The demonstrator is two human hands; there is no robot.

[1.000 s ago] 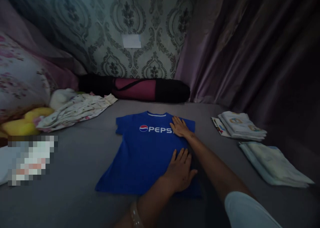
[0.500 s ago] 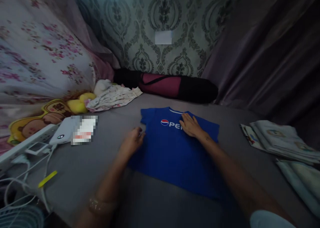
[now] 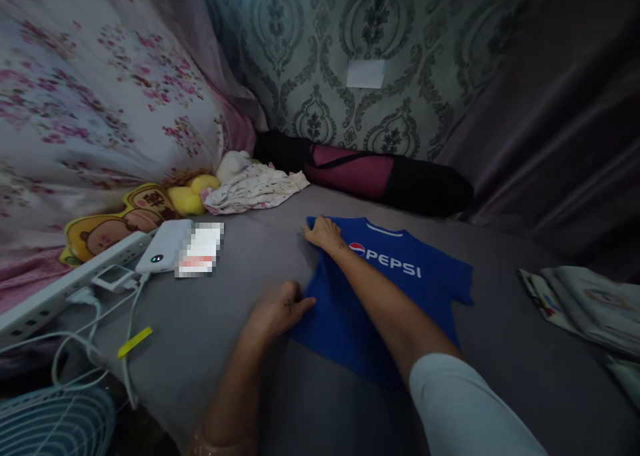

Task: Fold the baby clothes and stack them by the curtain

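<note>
A blue T-shirt (image 3: 345,313) with a white PEPSI print and a round logo lies spread on the grey bed sheet, its collar away from me. My right hand (image 3: 325,233) reaches across the shirt to the sleeve at its left, the fingers closed on the fabric there. Its forearm covers part of the shirt's middle. Beside the shirt's lower left edge is my left hand (image 3: 281,309), somewhat blurred, with the thumb stretched toward the cloth and apart from the fingers. Whether the thumb touches the fabric is hard to tell.
Left are a power strip (image 3: 83,279), a white power bank (image 3: 165,246), cables, a yellow strip (image 3: 135,343) and a fan (image 3: 55,419). A long black-and-maroon bag (image 3: 350,173) lies by the wall. Crumpled cloth (image 3: 257,189) sits near plush toys. Folded clothes (image 3: 590,303) lie right.
My right hand has moved left from the collar to the left sleeve, uncovering the print. My left hand has shifted toward the lower left edge. The view has turned left.
</note>
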